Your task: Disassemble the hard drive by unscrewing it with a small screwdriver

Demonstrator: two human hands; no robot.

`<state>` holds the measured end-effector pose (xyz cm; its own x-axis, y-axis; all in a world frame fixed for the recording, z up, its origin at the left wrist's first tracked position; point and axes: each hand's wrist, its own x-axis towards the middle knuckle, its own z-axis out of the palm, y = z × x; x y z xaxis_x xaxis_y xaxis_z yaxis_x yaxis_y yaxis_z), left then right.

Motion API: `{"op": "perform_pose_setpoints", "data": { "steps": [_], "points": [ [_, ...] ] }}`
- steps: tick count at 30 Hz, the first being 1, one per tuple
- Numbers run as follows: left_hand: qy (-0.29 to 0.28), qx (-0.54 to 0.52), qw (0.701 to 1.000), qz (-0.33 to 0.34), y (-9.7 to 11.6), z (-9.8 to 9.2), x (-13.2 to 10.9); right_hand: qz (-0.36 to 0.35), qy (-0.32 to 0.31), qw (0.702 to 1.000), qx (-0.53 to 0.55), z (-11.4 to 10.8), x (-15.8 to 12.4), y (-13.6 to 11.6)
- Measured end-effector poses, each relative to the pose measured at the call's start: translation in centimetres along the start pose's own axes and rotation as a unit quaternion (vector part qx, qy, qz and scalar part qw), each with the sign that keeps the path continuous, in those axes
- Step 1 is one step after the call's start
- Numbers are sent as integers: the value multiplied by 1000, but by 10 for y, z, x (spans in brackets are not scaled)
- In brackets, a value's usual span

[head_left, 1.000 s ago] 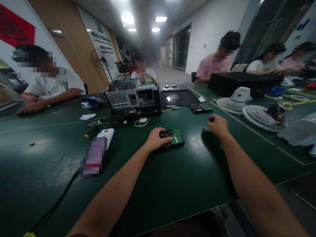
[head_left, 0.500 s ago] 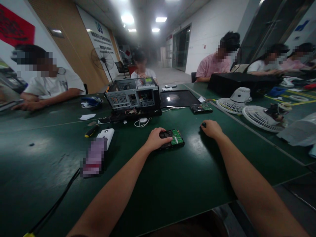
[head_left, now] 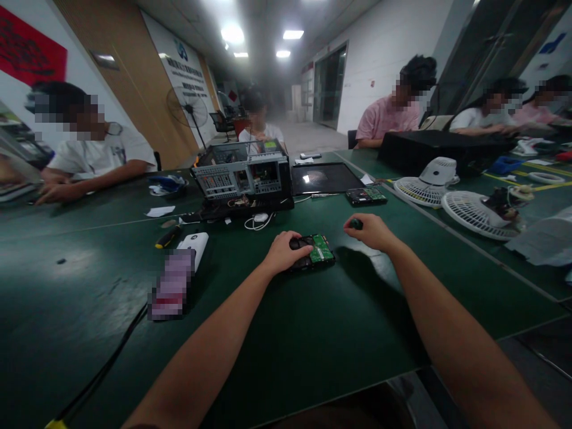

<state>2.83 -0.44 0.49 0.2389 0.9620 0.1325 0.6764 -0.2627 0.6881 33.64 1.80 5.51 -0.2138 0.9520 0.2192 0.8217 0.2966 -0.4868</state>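
Observation:
A hard drive with its green circuit board facing up lies on the green table in front of me. My left hand rests on its left end, fingers curled over it. My right hand hovers just right of the drive, closed round a small dark tool handle; the tool's tip is hidden.
An open computer case stands beyond the drive, with a dark side panel, a second drive, a white cable and a screwdriver near it. White fan grilles lie at right. Several people sit around the tables.
My right hand has moved left across the table with the dark tool, ending close beside the hard drive. My left hand has stayed on the drive.

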Motion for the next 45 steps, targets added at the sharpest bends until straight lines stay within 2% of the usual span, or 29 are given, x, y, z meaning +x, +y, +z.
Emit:
{"op": "perform_pose_setpoints", "data": {
  "steps": [4,8,11,24,30,38,45],
  "points": [
    [14,13,1000,6,0,2,-1,-110,-116,985,70,2,-9,-38],
    [17,12,1000,13,-3,3,0,-134,-193,969,80,6,-16,-62],
    [17,11,1000,17,-5,3,1,-139,-218,963,78,8,-17,-67],
    [8,12,1000,5,-2,1,0,-138,-226,961,82,6,-14,-58],
    [6,12,1000,9,-1,0,-1,-129,-176,973,72,3,-12,-50],
    [13,16,1000,11,-1,1,0,-122,-230,963,71,9,-13,-51],
    [6,16,1000,6,1,-1,-1,-137,-232,962,56,13,-12,-51]
  ]
}}
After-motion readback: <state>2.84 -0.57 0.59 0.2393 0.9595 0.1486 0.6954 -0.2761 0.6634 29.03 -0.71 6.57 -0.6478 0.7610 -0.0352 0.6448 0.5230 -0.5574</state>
